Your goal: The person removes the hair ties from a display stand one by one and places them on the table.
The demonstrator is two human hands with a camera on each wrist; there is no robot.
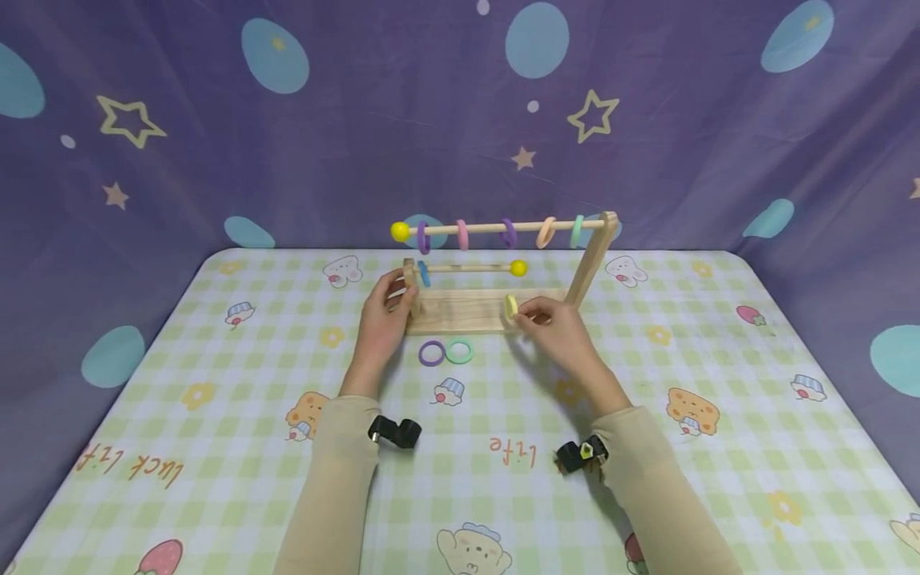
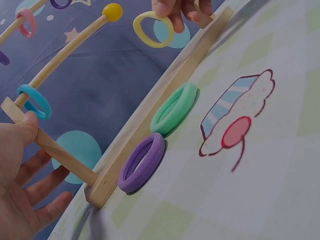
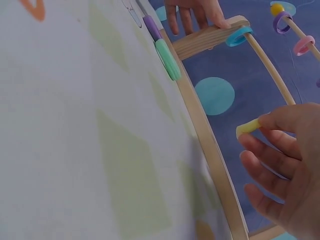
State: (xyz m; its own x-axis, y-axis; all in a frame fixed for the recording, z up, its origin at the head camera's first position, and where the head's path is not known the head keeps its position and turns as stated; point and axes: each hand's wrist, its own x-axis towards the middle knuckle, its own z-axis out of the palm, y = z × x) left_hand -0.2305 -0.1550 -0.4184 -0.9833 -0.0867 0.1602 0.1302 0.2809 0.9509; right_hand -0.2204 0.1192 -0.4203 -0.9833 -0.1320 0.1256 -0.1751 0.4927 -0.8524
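My left hand [image 1: 383, 315] holds the short upright post of a wooden rack [image 1: 460, 313], thumb on its near face near the top. A blue hair tie [image 1: 424, 274] hangs on the lower rod beside that post. Between thumb and index finger, my right hand [image 1: 564, 329] pinches a yellow hair tie [image 1: 511, 307] in front of the rack's base, below and near the yellow ball [image 1: 518, 268] that ends the lower rod. On the cloth before the base lie a purple hair tie [image 2: 150, 170] and a green hair tie [image 2: 182, 112], side by side.
The upper rod [image 1: 481, 228] carries several hair ties in purple, pink, orange and mint, with a yellow ball [image 1: 400, 231] at its left end. A tall post [image 1: 593, 255] supports it on the right. Checked cloth [image 1: 244, 479] covers the table; a purple curtain [image 1: 402, 144] stands behind.
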